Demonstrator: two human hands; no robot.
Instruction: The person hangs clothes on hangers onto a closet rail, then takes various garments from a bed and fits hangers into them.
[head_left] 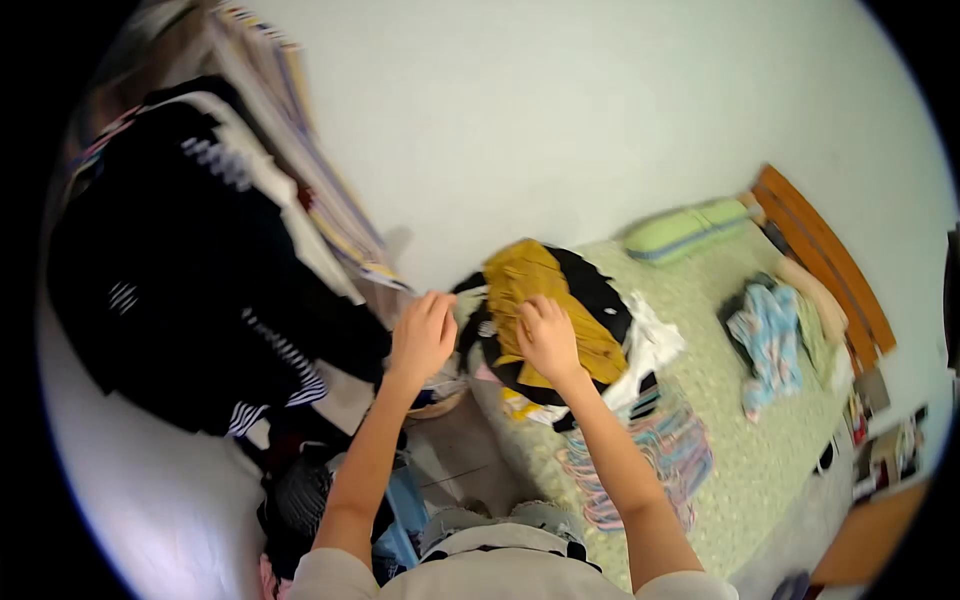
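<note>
Over the near-left part of the bed (745,455), your right hand (547,340) is at the mustard garment (525,275), its fingers curled down against the cloth; whether they are closed on a fold, you cannot tell from this angle. Just left of it, your left hand (425,335) is raised at the bed's left edge with its fingers bent, and its grip cannot be made out either. The mustard garment lies crumpled on top of black clothing (590,285), with white cloth (655,340) spilling out to the right. On the near side of this pile, pastel hangers (660,455) lie in a cluster on the bed. Farther right are a blue patterned cloth (768,335) and, by the wall, a green bolster (688,230), close to the wooden headboard (825,260). To your left hang dark clothes (190,270), near a striped curtain (300,140).
</note>
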